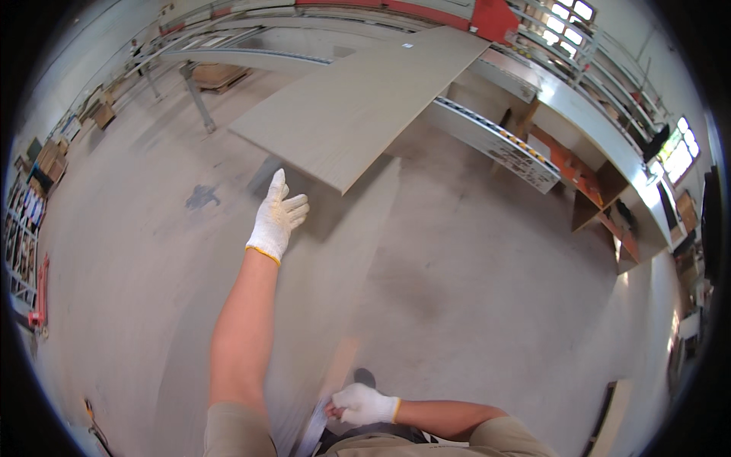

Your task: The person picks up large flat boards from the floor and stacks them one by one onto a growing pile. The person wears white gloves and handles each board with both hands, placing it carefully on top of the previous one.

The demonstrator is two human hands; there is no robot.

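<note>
A large pale grey-beige board (pixel 358 99) lies flat on a machine table, and its near corner juts out over the concrete floor. My left hand (pixel 278 215), in a white glove with a yellow cuff, is stretched out just short of that corner with its fingers apart, touching nothing. My right hand (pixel 364 404), also gloved, is close to my waist. Its fingers are pinched on the edge of a narrow strip (pixel 329 385), which is blurred, tan above and pale grey lower down, and runs toward the lower edge.
Behind the board stands a long machine with a red housing (pixel 493 19) and metal rails (pixel 495 141). A bench with orange-brown shelves (pixel 601 198) runs along the right. Stacked boxes (pixel 49 160) and racks line the left wall. A wooden pallet (pixel 217 75) sits at the back.
</note>
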